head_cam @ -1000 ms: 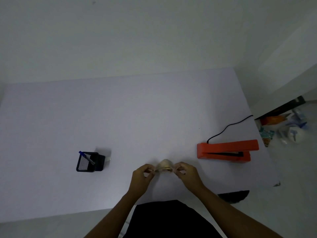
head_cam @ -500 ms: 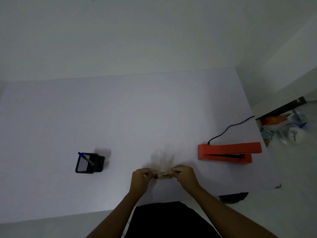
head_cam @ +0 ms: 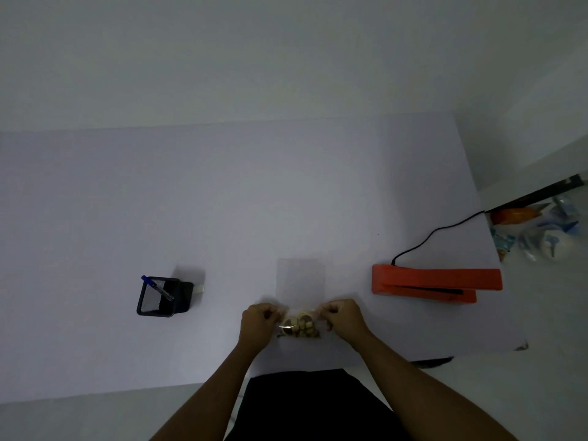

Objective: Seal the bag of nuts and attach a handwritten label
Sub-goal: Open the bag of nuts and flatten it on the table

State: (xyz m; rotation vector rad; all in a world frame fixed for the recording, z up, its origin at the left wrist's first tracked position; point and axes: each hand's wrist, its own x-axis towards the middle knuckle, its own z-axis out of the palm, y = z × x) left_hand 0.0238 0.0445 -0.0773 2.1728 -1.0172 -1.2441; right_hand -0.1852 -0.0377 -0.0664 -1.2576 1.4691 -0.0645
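Note:
A clear plastic bag of nuts (head_cam: 299, 324) lies flat on the white table (head_cam: 222, 202) near its front edge. The nuts bunch at the near end, and the empty clear part stretches away from me. My left hand (head_cam: 257, 323) pinches the bag's left side and my right hand (head_cam: 343, 318) pinches its right side. An orange heat sealer (head_cam: 436, 283) with a black cord sits to the right of the bag. At the left stands a black mesh pen holder (head_cam: 159, 296) with a blue pen (head_cam: 157, 288) in it, and a small white label (head_cam: 199, 289) shows behind it.
The sealer's black cord (head_cam: 436, 233) runs off the table's right edge. Beyond that edge, coloured packets and bags (head_cam: 534, 230) lie on the floor. A white wall rises behind the table. My dark lap (head_cam: 305, 405) is just below the front edge.
The bag was bunched up between my hands a second ago. It now lies spread out flat, its empty end pointing away from me, and both hands have shifted slightly toward me.

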